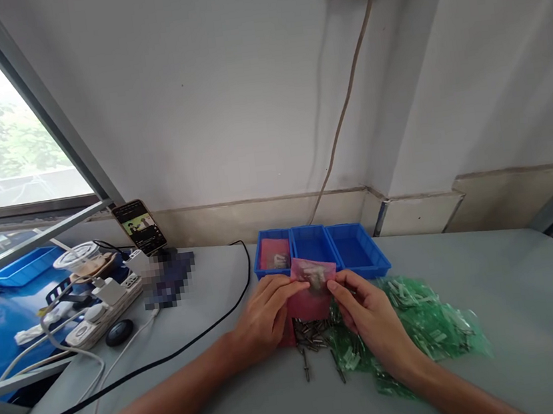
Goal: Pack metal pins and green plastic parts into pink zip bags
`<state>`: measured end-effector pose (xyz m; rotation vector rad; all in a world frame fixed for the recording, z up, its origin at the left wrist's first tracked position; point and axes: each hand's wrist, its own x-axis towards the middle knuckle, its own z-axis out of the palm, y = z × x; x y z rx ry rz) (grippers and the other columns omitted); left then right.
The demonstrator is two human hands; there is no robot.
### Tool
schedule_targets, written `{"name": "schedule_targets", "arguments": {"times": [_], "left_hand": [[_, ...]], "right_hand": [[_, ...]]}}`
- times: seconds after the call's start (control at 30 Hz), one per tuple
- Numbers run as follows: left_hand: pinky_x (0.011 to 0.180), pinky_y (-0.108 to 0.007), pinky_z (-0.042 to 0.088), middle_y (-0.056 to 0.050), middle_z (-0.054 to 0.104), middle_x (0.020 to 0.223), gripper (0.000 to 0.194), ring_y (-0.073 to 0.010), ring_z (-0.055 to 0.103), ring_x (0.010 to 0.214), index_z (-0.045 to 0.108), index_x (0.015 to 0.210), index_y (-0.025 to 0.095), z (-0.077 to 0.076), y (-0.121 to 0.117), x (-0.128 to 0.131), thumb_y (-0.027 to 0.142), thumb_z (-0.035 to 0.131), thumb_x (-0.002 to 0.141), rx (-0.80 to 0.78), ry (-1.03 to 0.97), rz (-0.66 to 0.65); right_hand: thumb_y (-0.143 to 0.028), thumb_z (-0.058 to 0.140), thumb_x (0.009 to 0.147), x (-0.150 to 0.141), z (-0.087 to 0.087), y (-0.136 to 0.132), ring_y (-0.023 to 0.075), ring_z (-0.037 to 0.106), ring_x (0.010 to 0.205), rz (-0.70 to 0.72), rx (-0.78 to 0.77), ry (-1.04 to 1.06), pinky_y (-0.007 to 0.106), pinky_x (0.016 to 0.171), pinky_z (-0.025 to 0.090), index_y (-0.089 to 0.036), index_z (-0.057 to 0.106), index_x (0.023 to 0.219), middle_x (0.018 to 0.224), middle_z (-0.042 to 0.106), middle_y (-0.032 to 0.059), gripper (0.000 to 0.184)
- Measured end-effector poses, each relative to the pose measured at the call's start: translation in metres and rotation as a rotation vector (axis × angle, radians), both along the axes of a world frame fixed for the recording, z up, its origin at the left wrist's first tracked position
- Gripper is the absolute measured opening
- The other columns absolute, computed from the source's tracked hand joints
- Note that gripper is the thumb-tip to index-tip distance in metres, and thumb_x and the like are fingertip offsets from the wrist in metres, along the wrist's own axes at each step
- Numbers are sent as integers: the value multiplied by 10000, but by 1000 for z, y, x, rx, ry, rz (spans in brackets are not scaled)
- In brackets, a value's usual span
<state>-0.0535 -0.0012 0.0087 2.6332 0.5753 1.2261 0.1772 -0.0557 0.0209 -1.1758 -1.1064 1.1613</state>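
A small pink plastic bag (313, 303) with a few pale metallic pieces inside is stretched between both hands, in front of the blue bins. My left hand (267, 309) pinches its left side between thumb and fingers. On its right edge my right hand (366, 303) is closed, thumb against fingers. Below the bag lies a pile of small metal pins (313, 337), partly hidden by it, with two loose ones nearer me. More pink plastic shows under my left hand. Green plastic bags (428, 316) with small parts in them lie beside and beneath my right hand.
Three blue bins (357, 251) stand in a row by the wall; the left one holds a pink bag (275, 253). A black cable (187, 344) crosses the table at left. A phone (140, 228), power strip (106, 315) and round black object (119, 332) sit further left.
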Motion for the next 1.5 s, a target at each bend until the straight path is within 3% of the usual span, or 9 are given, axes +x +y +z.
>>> {"name": "schedule_targets", "arguments": {"times": [0.13, 0.3, 0.5, 0.63, 0.73, 0.87, 0.97, 1.07, 1.5], "left_hand": [[1105, -418, 515, -131, 690, 1301, 487, -237, 619, 1237, 578, 1492, 193, 7, -3, 1, 57, 354, 1082, -13, -22, -15], [1092, -439, 520, -146, 676, 1320, 409, -272, 624, 1236, 569, 1487, 186, 14, -8, 0, 224, 488, 1088, -61, -21, -39], [1115, -459, 509, -154, 658, 1369, 444, -281, 617, 1275, 562, 1513, 199, 11, -6, -3, 310, 336, 1148, -111, -35, -45], [1125, -437, 510, -122, 684, 1346, 372, -271, 632, 1264, 591, 1467, 234, 6, -4, -2, 295, 475, 1119, -118, -25, 42], [1148, -431, 503, -109, 679, 1354, 390, -270, 623, 1291, 582, 1471, 255, 2, -2, 0, 275, 556, 1083, -109, -33, 114], [1182, -460, 480, -116, 639, 1430, 426, -287, 589, 1350, 545, 1493, 260, 0, 8, 1, 279, 575, 1069, -131, -89, 265], [1196, -500, 457, -117, 629, 1447, 401, -297, 570, 1358, 548, 1471, 253, -2, 23, -2, 278, 565, 1071, -166, -135, 420], [1200, -533, 437, -109, 650, 1418, 354, -303, 562, 1345, 587, 1425, 257, -7, 37, -5, 267, 538, 1075, -205, -136, 493], [1287, -557, 306, -87, 586, 1572, 438, -303, 413, 1514, 524, 1553, 275, -15, 54, -1, 365, 452, 1131, -272, -10, 504]], "right_hand": [[-660, 736, 940, -1, -1, 0, 98, 293, 534, 12, 12, 21, 220, 451, 241, -228, 632, 939, 646, 384, -86, 444], [-672, 719, 948, -3, 0, -3, 100, 298, 554, 20, 32, -2, 218, 459, 246, -221, 640, 938, 663, 385, -79, 457], [-665, 699, 965, -2, -4, -1, 102, 312, 556, 45, 44, -15, 217, 459, 258, -227, 643, 955, 670, 401, -75, 442], [-650, 694, 975, -3, -2, 0, 104, 351, 564, 47, 53, -32, 218, 464, 282, -229, 645, 949, 695, 441, -63, 424], [-626, 686, 987, -4, 1, -2, 103, 389, 574, 65, 60, -29, 219, 469, 316, -235, 665, 1071, 768, 526, -44, 400], [-608, 684, 984, -5, 6, -4, 99, 424, 571, 59, 52, -23, 225, 460, 347, -266, 616, 1322, 925, 620, -13, 486], [-610, 678, 979, -6, 8, -5, 99, 444, 573, 40, 47, -23, 228, 462, 361, -270, 602, 1342, 951, 624, -9, 503], [-612, 674, 975, -6, 10, -6, 98, 452, 570, 35, 35, -22, 229, 460, 355, -272, 599, 1325, 954, 624, -8, 494], [-577, 641, 1021, -7, 5, -7, 104, 453, 579, 41, 58, -46, 228, 443, 334, -276, 606, 1294, 950, 619, 1, 407]]}}
